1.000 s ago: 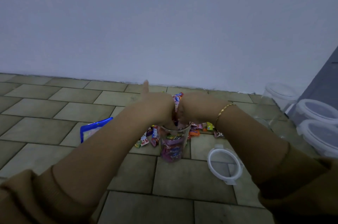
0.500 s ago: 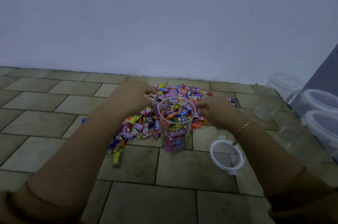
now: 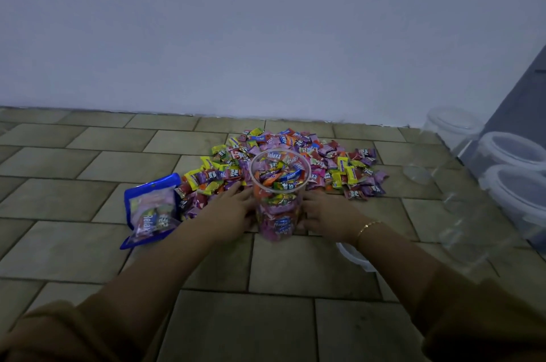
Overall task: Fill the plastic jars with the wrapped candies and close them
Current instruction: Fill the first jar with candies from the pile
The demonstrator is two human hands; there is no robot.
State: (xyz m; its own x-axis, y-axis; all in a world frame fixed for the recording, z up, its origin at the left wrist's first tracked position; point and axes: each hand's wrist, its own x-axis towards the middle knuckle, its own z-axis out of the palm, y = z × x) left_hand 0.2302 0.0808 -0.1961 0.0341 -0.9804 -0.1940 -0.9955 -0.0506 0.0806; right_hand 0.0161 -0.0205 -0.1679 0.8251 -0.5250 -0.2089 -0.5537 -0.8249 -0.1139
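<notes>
A clear plastic jar (image 3: 279,199) stands upright and lidless on the tiled floor, filled nearly to the rim with wrapped candies. Behind and around it lies a wide pile of wrapped candies (image 3: 339,166). My left hand (image 3: 230,211) lies palm down just left of the jar's base, fingers spread toward the pile's edge. My right hand (image 3: 328,214) rests against the jar's lower right side, fingers apart. Neither hand holds a candy. The jar's white lid (image 3: 354,258) lies on the floor, mostly hidden under my right wrist.
A blue candy bag (image 3: 150,211) with some candies inside lies left of the pile. Empty clear jars (image 3: 461,214) stand at the right. Behind them, lidded jars (image 3: 514,152) line a grey cabinet. A white wall runs close behind the pile.
A second ago both hands were together over the jar's mouth. They parted into the pile at either side, then dropped down beside the jar's base. The jar's level has risen.
</notes>
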